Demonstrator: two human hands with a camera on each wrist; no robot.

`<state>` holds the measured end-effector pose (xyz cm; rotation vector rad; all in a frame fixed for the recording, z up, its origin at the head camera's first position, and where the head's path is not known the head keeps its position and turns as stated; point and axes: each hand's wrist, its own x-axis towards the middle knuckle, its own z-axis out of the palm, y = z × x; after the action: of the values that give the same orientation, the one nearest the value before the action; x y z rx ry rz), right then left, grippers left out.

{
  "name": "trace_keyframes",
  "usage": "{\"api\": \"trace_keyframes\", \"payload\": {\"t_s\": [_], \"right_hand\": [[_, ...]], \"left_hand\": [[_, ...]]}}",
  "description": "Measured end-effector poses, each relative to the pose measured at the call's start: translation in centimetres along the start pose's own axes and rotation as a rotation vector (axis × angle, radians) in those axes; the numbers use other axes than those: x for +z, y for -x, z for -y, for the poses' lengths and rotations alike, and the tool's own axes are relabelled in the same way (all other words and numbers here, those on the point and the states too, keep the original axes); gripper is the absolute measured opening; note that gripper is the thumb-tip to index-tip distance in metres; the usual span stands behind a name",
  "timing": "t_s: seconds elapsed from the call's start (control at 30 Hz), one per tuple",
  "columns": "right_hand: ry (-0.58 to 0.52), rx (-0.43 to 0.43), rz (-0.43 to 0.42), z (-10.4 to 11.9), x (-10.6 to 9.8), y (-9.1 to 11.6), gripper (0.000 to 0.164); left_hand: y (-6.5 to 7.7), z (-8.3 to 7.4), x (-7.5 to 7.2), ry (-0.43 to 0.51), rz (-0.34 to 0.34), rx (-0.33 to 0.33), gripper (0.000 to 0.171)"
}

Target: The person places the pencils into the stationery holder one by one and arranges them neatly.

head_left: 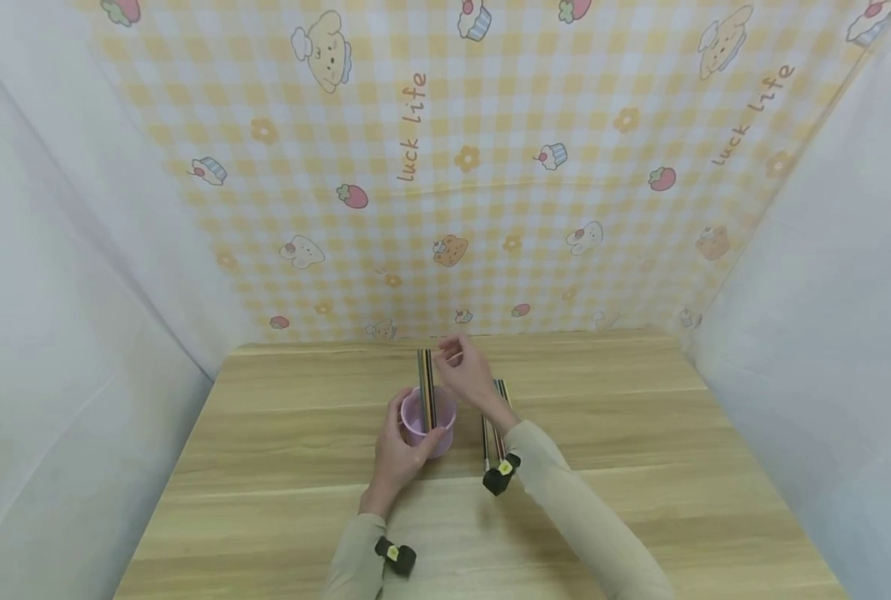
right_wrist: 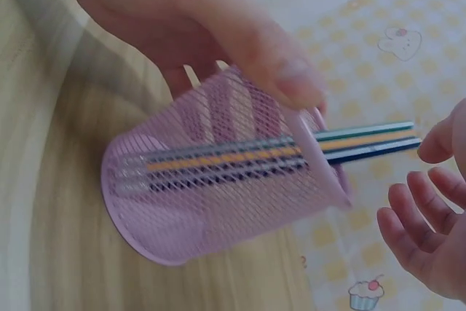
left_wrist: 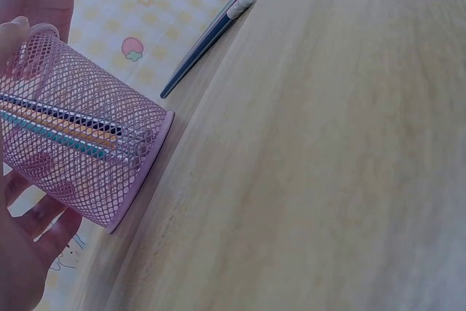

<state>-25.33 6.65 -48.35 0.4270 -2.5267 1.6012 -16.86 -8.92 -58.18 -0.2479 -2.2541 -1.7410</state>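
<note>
Here I have the left hand (head_left: 398, 452) clasping a pink mesh cup (right_wrist: 218, 213) of green, orange, navy pencils (right_wrist: 368, 138); at the cup's one o'clock, the loosely curled right hand (head_left: 466, 372) holds nothing.

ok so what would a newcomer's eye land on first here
Probably the yellow-checked cartoon backdrop, rising behind the wood-grain table. Next, below centre in the head view, the pink mesh cup gripped by the left hand, with pencils sticking out and the right hand close beside them.
</note>
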Motion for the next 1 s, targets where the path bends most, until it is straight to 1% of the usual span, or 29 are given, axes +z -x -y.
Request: {"api": "trace_keyframes", "payload": {"t_s": [0.1,0.3,0.37,0.5,0.63,0.87,1.0], "right_hand": [[0.003,0.016,-0.021,-0.3,-0.7,-0.2,0.024],[-0.001,-0.010,-0.081,-1.0,-2.5,-1.0,0.022],[0.010,0.003,-0.103,-1.3,-3.0,-1.2,0.022],[0.026,0.060,-0.122,-1.9,-4.0,-1.4,0.023],[0.017,0.108,-0.131,-2.4,-4.8,-1.4,0.026],[0.029,0.124,-0.158,-4.1,-5.7,-1.3,0.027],[0.065,0.162,-0.158,-5.3,-6.1,-1.0,0.028]], "left_hand": [[0.1,0.0,0.0,0.010,-0.002,0.001,0.087],[0.1,0.1,0.0,0.011,-0.013,0.024,0.086],[0.1,0.1,0.1,0.008,-0.016,0.026,0.085],[0.1,0.0,0.1,0.009,-0.015,0.018,0.086],[0.2,-0.1,0.0,0.009,-0.014,0.019,0.085],[0.2,-0.3,0.0,0.006,-0.014,0.018,0.084],[0.3,-0.2,0.1,-0.007,-0.011,0.005,0.084]]}}
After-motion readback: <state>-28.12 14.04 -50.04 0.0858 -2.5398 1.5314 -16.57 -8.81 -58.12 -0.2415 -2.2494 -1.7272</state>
